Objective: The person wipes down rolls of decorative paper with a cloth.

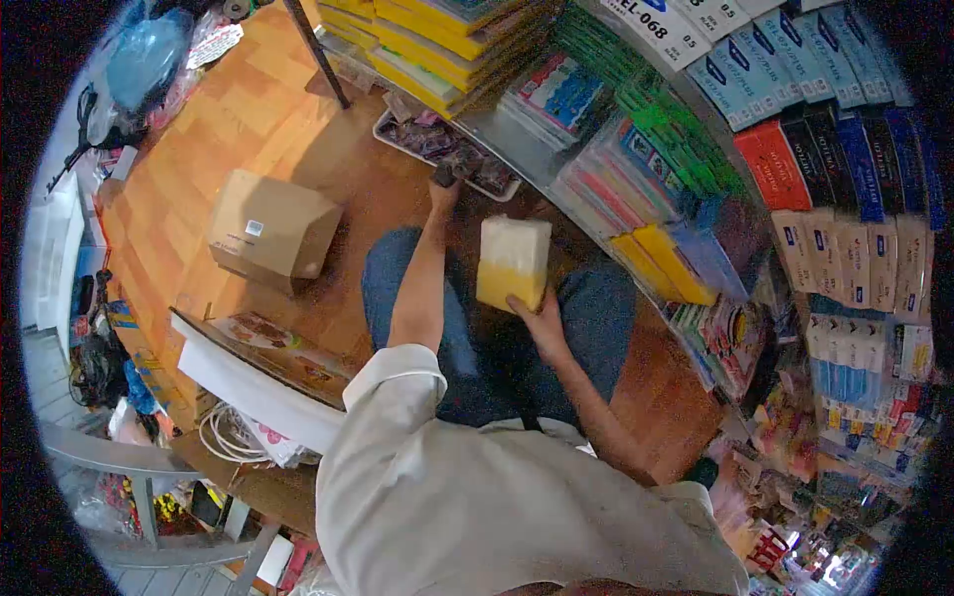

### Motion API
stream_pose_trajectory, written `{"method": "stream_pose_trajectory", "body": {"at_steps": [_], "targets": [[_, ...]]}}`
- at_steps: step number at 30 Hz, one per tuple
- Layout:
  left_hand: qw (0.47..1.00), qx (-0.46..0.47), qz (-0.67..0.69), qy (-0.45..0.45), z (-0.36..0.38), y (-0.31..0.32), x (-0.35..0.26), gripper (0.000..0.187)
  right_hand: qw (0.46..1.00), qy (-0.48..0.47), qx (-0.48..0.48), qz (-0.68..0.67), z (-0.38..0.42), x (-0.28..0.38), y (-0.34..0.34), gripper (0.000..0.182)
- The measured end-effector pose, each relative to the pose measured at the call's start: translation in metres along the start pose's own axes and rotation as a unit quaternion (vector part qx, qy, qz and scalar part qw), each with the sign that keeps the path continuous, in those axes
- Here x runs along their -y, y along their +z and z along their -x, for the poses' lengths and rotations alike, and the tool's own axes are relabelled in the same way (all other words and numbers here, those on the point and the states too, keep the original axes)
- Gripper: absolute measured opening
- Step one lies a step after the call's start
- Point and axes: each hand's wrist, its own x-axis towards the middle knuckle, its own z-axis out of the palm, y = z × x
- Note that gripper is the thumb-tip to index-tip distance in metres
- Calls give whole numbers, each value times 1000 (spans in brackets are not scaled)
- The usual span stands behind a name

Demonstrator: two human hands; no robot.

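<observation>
- The right hand (540,320) grips the near lower edge of a pale-and-yellow package (513,260), just above the centre of the frame, between the jeans-clad knees.
- The left hand (444,192) reaches to the upper middle, its fingers at a small dark item (443,176) by the near edge of a white-rimmed tray (514,187); whether they are closed on it, I cannot tell.
- Inside the tray lie dark, shiny packets (417,135).
- A cardboard box (260,230) sits left of centre on the wood-patterned floor (224,114), well apart from both hands.
- Yellow-edged stacks (427,62) rise at the top; green packs (656,129) and one red box (773,164) stand to the upper right.
- What could go wrong: the package seems held at one end only, so a loose grip might let it tip or slip between the knees.
- The tray looks full and close to the shelf goods, so a tug at its near edge could spill packets, and a wide sweep of the right arm could knock shelf stock.
- Count: two hands, one package, one tray, one closed cardboard box, one red box; the packets, green packs and stacked goods overlap too much to count.
</observation>
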Motion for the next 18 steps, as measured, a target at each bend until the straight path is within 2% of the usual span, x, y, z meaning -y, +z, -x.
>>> {"method": "stream_pose_trajectory", "body": {"at_steps": [2,3,5,6,8,9,11,13,14,15,17,18], "targets": [[990,8,125,58,1,21,45,86,999,19,-3,26,3,-2,-3,59],[990,6,128,55,6,29,38,86,998,33,-4,47,2,-3,-3,60],[972,-100,104,186,16,50,0,57,999,24,5,24,2,-3,-3,60],[972,-102,106,183,13,52,8,57,1000,17,12,-2,2,-3,-3,60],[980,-101,-142,94,6,53,30,67,1000,21,14,-3,3,2,-3,61],[981,-102,-143,86,16,50,20,67,1000,26,14,-9,5,2,-2,62],[987,-95,-102,-76,44,29,-38,87,997,67,20,21,3,-17,-9,62],[992,-69,-84,-63,62,17,-40,85,993,101,34,58,3,-11,-9,62],[996,-41,-65,-41,68,10,-42,82,994,104,34,32,5,5,-5,62],[995,-55,-65,-43,77,9,-46,82,994,105,35,4,4,17,0,61],[999,-31,14,-10,99,23,-59,79,993,106,56,-8,2,3,-4,60],[999,-39,9,-12,104,23,-67,79,992,108,62,-22,2,-3,-6,59]]}}
